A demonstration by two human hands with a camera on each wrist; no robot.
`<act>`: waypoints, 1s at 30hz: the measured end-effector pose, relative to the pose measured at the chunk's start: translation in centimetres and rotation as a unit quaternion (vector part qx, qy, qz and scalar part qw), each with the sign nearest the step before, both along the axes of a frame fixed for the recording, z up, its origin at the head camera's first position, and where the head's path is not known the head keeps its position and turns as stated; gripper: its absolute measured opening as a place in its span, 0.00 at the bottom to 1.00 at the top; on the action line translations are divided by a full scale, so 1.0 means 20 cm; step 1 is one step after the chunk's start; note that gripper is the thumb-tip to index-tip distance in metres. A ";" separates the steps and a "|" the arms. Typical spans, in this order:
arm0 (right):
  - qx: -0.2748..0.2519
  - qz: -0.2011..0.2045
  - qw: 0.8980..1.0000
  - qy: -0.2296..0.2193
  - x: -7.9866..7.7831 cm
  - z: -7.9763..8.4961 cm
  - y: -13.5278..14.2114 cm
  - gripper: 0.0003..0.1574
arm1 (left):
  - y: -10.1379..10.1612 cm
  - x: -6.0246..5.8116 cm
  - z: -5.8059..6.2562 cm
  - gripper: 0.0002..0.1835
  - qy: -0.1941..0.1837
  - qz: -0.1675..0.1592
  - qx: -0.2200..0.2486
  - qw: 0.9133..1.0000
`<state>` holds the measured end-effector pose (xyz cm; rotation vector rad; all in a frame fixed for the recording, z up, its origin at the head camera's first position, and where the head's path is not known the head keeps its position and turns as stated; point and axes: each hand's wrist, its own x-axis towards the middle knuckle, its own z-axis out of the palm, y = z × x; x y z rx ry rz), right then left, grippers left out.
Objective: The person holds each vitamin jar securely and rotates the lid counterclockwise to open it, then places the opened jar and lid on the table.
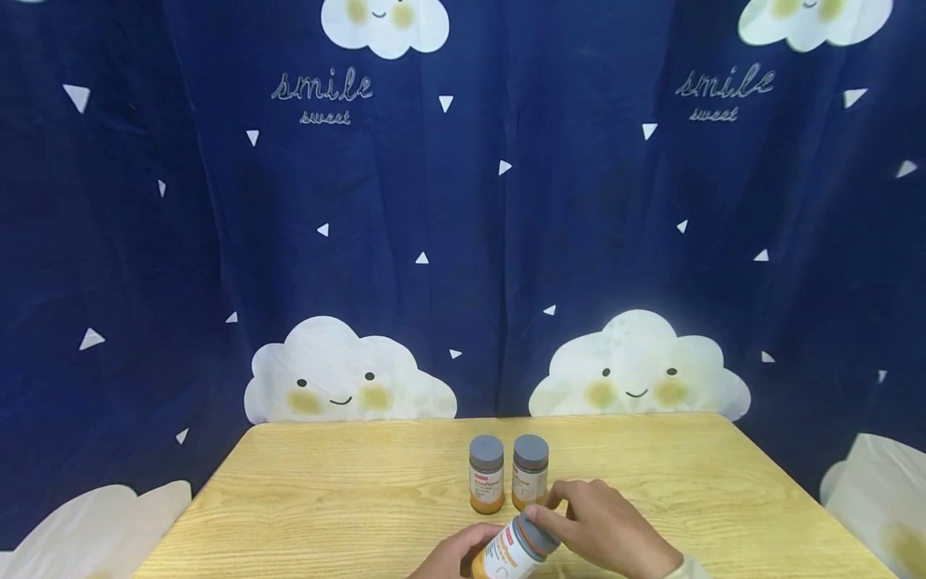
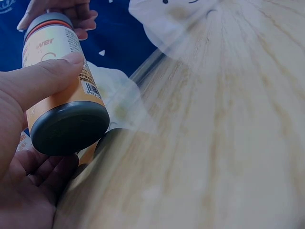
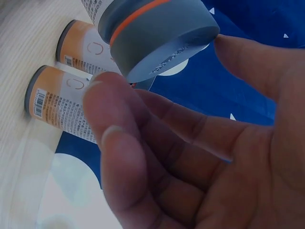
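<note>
My left hand (image 1: 452, 553) grips a supplement bottle (image 1: 505, 555) around its body. The bottle leans to the right above the table, and its dark base faces the left wrist view. Around its grey cap (image 3: 162, 40) are the thumb and forefinger of my right hand (image 1: 611, 527), pinching it at opposite sides in the right wrist view. An orange ring shows between cap and body. Two similar bottles stand upright just beyond, a left one (image 1: 486, 478) and a right one (image 1: 530, 470), the latter partly hidden by my right hand.
A light wooden table (image 1: 325, 498) lies beneath the hands. Behind it hangs a dark blue curtain (image 1: 434, 201) with white clouds and triangles, reaching down at the table's back edge.
</note>
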<state>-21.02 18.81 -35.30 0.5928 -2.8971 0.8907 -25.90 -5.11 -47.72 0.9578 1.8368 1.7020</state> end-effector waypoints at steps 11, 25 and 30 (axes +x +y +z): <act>-0.010 0.034 0.999 0.011 -0.01 -0.01 0.00 0.21 | -0.01 0.00 0.00 0.32 0.013 0.005 -0.011 1.000; -0.024 0.068 0.997 -0.002 -0.02 0.00 0.00 0.18 | -0.01 0.01 0.00 0.31 -0.013 -0.003 0.001 1.000; -0.025 0.083 0.996 0.005 -0.02 0.00 0.00 0.15 | -0.01 0.01 0.00 0.31 -0.015 -0.005 0.005 1.000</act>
